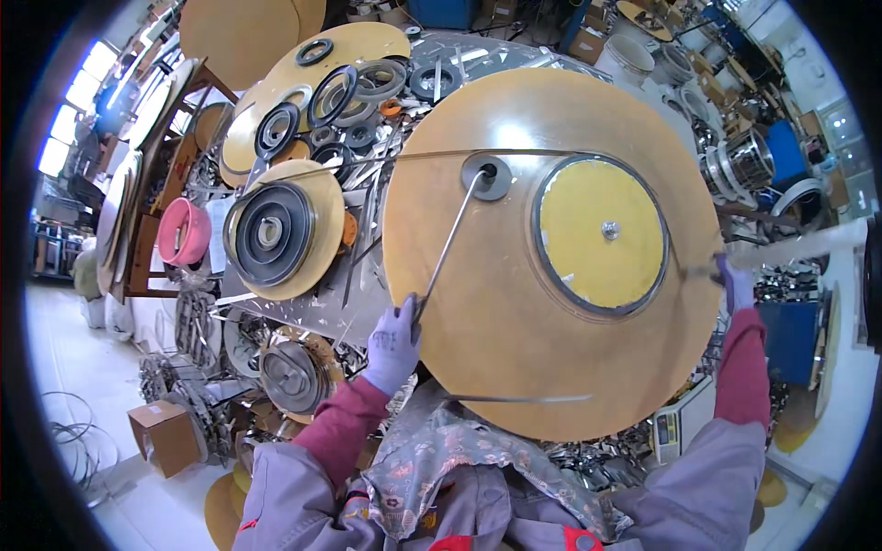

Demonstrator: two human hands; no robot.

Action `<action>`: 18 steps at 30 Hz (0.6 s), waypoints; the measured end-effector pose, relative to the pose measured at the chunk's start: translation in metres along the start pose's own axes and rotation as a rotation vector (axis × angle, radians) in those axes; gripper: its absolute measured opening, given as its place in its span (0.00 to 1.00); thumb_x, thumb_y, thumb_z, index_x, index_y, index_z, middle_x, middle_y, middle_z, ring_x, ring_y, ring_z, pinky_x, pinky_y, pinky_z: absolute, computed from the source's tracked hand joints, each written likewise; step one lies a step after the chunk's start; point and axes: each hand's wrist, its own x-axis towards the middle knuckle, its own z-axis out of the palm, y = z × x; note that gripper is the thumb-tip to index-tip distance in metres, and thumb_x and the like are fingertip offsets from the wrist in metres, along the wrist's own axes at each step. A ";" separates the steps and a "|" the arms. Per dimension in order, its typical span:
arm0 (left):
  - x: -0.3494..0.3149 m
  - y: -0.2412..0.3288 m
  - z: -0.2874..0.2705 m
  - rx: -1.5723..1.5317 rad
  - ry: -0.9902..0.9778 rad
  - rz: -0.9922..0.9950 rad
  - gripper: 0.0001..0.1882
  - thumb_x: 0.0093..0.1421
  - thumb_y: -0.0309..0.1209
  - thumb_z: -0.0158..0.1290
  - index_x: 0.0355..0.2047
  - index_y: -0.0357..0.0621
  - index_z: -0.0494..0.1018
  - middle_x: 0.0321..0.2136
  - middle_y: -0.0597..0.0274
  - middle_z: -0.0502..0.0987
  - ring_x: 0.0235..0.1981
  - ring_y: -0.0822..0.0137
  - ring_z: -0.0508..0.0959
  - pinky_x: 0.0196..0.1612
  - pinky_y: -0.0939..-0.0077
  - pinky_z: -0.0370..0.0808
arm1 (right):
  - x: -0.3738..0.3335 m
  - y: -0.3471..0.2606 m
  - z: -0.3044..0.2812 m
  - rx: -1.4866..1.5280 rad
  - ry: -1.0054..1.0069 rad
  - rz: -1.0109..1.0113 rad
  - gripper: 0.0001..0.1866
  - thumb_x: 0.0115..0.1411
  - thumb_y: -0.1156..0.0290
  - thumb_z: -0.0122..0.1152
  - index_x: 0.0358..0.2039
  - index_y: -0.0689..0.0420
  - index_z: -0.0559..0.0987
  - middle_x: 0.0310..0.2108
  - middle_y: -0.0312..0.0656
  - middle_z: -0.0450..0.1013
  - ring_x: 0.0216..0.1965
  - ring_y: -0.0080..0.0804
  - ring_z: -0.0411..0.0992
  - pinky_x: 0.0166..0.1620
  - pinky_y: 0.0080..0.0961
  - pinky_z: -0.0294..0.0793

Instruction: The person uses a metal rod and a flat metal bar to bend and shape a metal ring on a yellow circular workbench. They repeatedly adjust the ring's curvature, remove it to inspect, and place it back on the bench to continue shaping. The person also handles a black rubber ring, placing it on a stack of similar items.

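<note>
Metal rod | gripped at its near end by left hand; lies across wooden disc | right hand closed on steel strip at disc edge

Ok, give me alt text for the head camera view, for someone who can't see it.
A person in pale purple gloves works at a large round tan disc with a yellow inner disc; the left hand grips a thin metal rod reaching a grey hub, the right hand at the disc's right edge. Metal rings and reels crowd the bench behind.
</note>
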 end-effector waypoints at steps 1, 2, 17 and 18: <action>0.003 -0.008 -0.002 -0.075 -0.057 -0.004 0.29 0.53 0.31 0.55 0.56 0.44 0.63 0.40 0.42 0.68 0.43 0.45 0.71 0.43 0.53 0.70 | -0.030 0.009 -0.008 0.025 -0.005 0.090 0.21 0.57 0.55 0.62 0.39 0.63 0.79 0.31 0.41 0.76 0.29 0.29 0.74 0.34 0.24 0.77; 0.005 -0.013 -0.006 -0.044 -0.003 0.084 0.24 0.52 0.28 0.53 0.51 0.45 0.65 0.36 0.43 0.69 0.38 0.44 0.73 0.39 0.54 0.71 | -0.064 0.000 -0.007 -0.174 -0.026 0.199 0.17 0.57 0.60 0.61 0.39 0.62 0.79 0.31 0.40 0.77 0.30 0.29 0.75 0.34 0.25 0.77; 0.050 -0.047 -0.053 -0.126 -0.037 0.177 0.11 0.61 0.30 0.46 0.41 0.38 0.65 0.29 0.38 0.75 0.34 0.40 0.76 0.38 0.47 0.70 | -0.084 -0.261 0.279 0.156 -0.788 -0.152 0.10 0.53 0.70 0.67 0.35 0.61 0.82 0.31 0.37 0.79 0.34 0.20 0.75 0.41 0.20 0.75; 0.035 -0.063 -0.050 -0.093 -0.075 0.135 0.09 0.60 0.29 0.46 0.39 0.36 0.65 0.27 0.37 0.75 0.33 0.40 0.76 0.37 0.48 0.71 | -0.070 -0.299 0.280 -0.043 -0.725 -0.087 0.11 0.51 0.68 0.69 0.33 0.60 0.83 0.29 0.35 0.79 0.32 0.19 0.75 0.38 0.19 0.74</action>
